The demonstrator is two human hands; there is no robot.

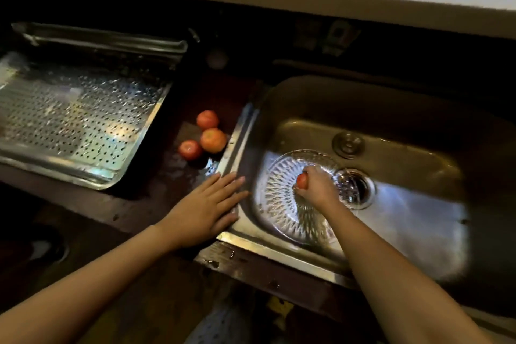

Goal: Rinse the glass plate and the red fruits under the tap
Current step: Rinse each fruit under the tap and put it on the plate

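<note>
A cut-glass plate [282,198] lies flat on the sink floor at the left. Over its middle, my right hand [318,186] is closed around one red fruit [301,180], which shows at the fingertips. Three more red fruits [212,140] sit together on the dark counter, just left of the sink rim. My left hand [208,208] rests flat on the counter at the sink's near left corner, fingers spread and holding nothing. No tap or running water shows.
The steel sink [391,126] has a drain [356,186] right of the plate and a round plug [348,144] behind it. A perforated steel drying tray [69,120] sits on the counter at the left. A dark wall runs along the back.
</note>
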